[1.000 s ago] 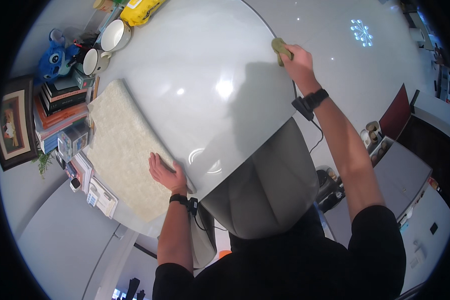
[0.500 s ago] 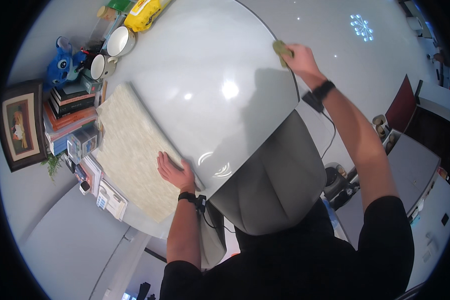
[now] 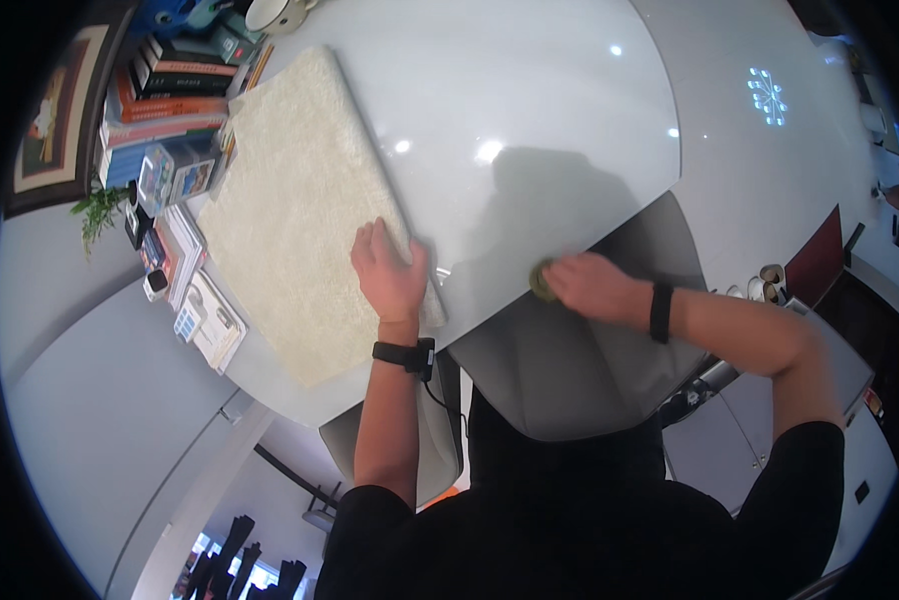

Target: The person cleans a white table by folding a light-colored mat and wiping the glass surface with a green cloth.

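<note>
The left hand (image 3: 388, 270) lay flat, fingers spread a little, on the near edge of a cream mat (image 3: 295, 215), gripping nothing, its palm pressed down where the mat met the glossy white table (image 3: 530, 90). The mat lay on the left part of the table, running from a mug (image 3: 275, 12) at the far end down toward the person. The right hand (image 3: 592, 287) was curled over a small olive-green sponge (image 3: 542, 280), pinning it against the table right at the near edge, just above a grey chair back (image 3: 570, 370). Only a sliver of the sponge showed past the fingers. The two hands were near each other, the sponge just right of the mat's corner but not touching it. Each wrist wore a black band. To the left of the mat stood a stack of books (image 3: 160, 95), a framed picture (image 3: 55, 120), a small green plant (image 3: 95, 210) and some leaflets (image 3: 205, 320).
</note>
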